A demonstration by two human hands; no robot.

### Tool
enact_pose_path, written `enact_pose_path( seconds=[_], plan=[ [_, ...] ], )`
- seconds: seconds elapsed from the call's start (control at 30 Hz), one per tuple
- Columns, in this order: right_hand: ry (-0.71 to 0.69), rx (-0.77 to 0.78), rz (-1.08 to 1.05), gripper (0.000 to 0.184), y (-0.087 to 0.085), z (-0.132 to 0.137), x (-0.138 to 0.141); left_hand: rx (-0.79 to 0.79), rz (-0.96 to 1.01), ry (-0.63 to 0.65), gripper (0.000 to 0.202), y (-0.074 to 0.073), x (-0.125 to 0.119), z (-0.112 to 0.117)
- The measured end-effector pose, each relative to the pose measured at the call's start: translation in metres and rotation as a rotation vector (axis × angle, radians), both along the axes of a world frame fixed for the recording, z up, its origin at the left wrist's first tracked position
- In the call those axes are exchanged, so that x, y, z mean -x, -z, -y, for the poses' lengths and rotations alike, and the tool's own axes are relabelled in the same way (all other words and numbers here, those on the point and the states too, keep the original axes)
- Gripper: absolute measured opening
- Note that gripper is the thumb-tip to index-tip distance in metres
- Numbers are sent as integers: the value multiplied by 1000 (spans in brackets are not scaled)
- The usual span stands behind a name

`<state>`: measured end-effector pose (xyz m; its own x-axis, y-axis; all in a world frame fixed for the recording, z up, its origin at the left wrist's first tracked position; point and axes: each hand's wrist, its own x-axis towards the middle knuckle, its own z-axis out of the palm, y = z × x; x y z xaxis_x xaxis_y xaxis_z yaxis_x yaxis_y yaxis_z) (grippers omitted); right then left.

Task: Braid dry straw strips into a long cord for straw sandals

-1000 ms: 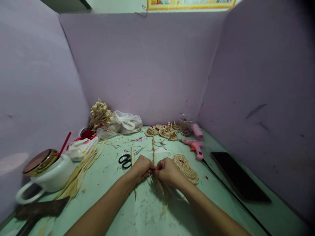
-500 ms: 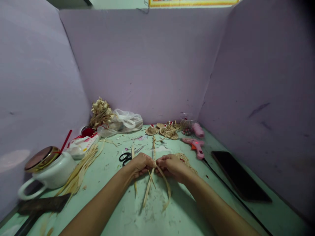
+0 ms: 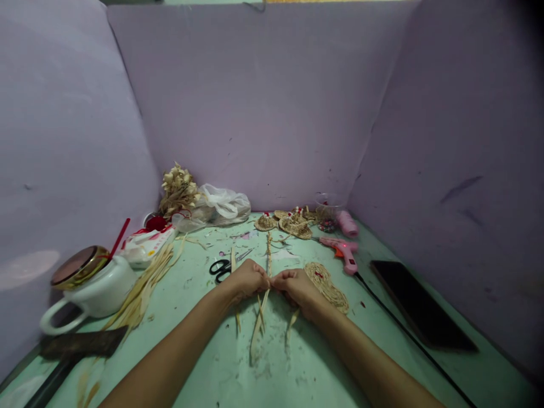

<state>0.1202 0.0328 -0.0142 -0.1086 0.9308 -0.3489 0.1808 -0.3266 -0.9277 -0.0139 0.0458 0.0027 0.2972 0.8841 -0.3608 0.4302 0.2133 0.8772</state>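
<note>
In the head view, the braid (image 3: 269, 249) of pale straw lay on the green table (image 3: 204, 362), running lengthwise away from the person, its lower end at the fingertips. The left hand (image 3: 250, 279) was just left of the braid's lower end, fingers curled and closed on it. The right hand (image 3: 295, 285) met it from the braid's right, thumb and forefinger pinched together on the loose strips (image 3: 256, 337); how many they held could not be told. Some of these strips hung below the braid. Near the braid on its left were black-handled scissors (image 3: 219, 266); farther left lay a bundle of straw (image 3: 144, 289) and a white mug (image 3: 104, 292). Right of the braid, near the right hand, lay a woven straw piece (image 3: 329, 289) with a red bit on it; beyond that, still to the braid's right, were a pink glue gun (image 3: 346, 255) and a dark phone (image 3: 420, 303). Past the braid's far end sat small straw hats (image 3: 266, 222) with red and white trim.
</note>
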Motion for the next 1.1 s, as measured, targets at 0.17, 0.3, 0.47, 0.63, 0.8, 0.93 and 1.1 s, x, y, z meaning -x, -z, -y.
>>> enact_pose_path(
  seconds=[0.17, 0.3, 0.47, 0.63, 0.8, 0.93, 1.1],
  plan=[
    [-49, -46, 59, 14, 2, -1, -1, 22, -27, -3, 5, 1, -1, -1],
    [-26, -56, 26, 8, 4, -2, 0, 25, -103, 47, 5, -5, 4, 0],
    [4, -66, 5, 9, 2, 0, 1, 102, -172, 151, 16, -22, 32, -6],
    [-18, -59, 1, 12, 0, 1, 0, -170, -397, -196, 16, -24, 68, -29],
    [-20, -59, -4, 8, 1, 0, 0, -407, -738, -389, 24, -5, 74, -43],
    [-28, -54, -10, 9, 0, 0, 0, -447, -917, -406, 22, 4, 62, -43],
    [-32, -50, -1, 8, 1, -1, -1, -408, -659, -284, 14, -2, 58, -37]
  ],
)
